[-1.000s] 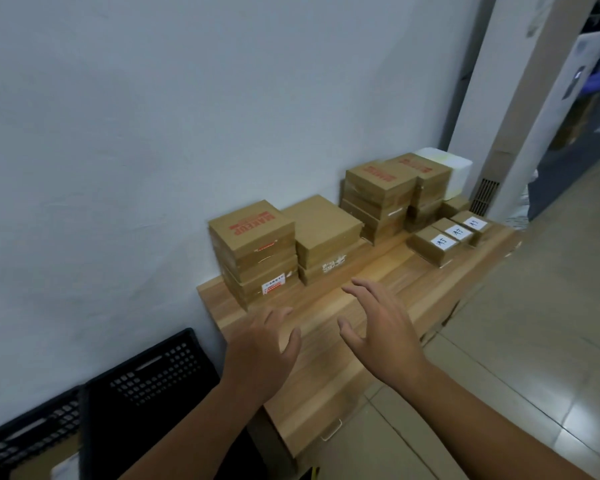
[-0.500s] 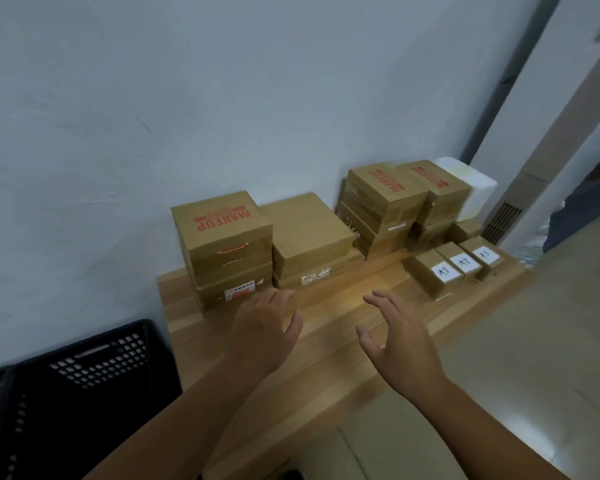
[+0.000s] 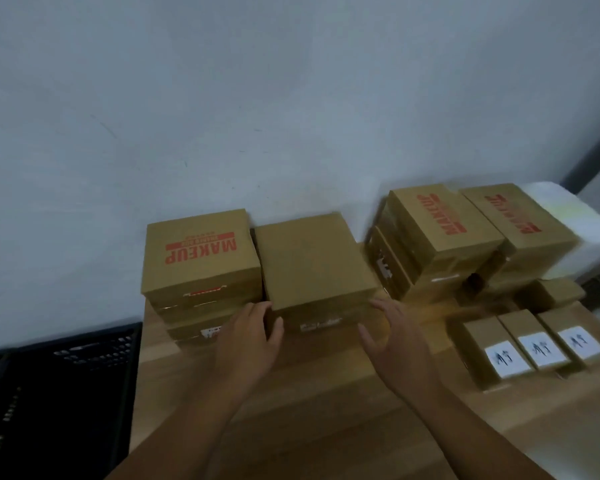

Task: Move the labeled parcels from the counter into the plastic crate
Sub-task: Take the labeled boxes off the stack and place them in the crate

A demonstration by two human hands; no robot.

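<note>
Since half a second ago: both hands have gone forward from over the bare counter [image 3: 326, 410] to the plain-topped parcel [image 3: 312, 265] at centre. The left hand [image 3: 253, 336] is now at its front-left corner, fingers reaching up the side edge, thumb across the front face. The right hand [image 3: 392, 337] is at its front-right corner. Either grip: fingers straight and spread, curled round nothing. Contact with the card: motion blur, cannot tell. The view sits closer and more square to the wall [image 3: 222, 98] than before.

Parcels: brown card, flat squarish boxes, matte.
- The plain-topped one lies on another that has a pale sticker on its front.
- At its 9 o'clock, just beside it, is the MAKEUP stack [image 3: 201, 254], red block print on the lid.
- At 2 o'clock, two more red-printed stacks [image 3: 440, 230], set askew.
- At 4 o'clock, three small parcels [image 3: 534, 341] side by side, each with a white paper label and dark handwriting.

White foam box [image 3: 575, 230] at far 2 o'clock.

Counter: pale wood planks, smooth.

Black crate [image 3: 66, 393]: perforated plastic, off the counter's left end at 8 o'clock.
</note>
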